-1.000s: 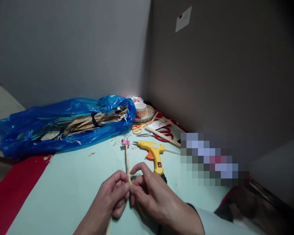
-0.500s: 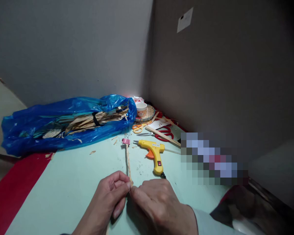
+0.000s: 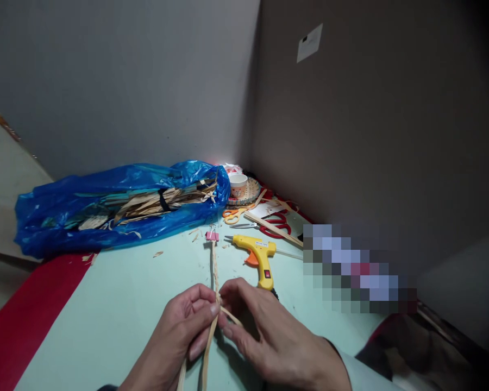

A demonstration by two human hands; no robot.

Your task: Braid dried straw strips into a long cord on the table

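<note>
A thin braided straw cord (image 3: 214, 269) lies on the pale green table (image 3: 118, 304), its far end held by a pink binder clip (image 3: 212, 236). My left hand (image 3: 179, 331) pinches the near end of the braid between thumb and forefinger. My right hand (image 3: 269, 336) is closed on a loose straw strand (image 3: 231, 316) that branches off to the right. Two more loose strands (image 3: 206, 358) hang down between my hands toward me.
A yellow glue gun (image 3: 258, 255) lies just right of the braid. A blue plastic bag (image 3: 118, 203) of straw strips sits at the back left. Orange scissors (image 3: 233, 214), red scissors (image 3: 276, 225), a paper cup (image 3: 238, 184) and a wooden stick (image 3: 273, 228) crowd the back corner.
My right hand has gone from a closed fist over the braid to pulling one strand out sideways to the right. The loose strands now show below my hands.
</note>
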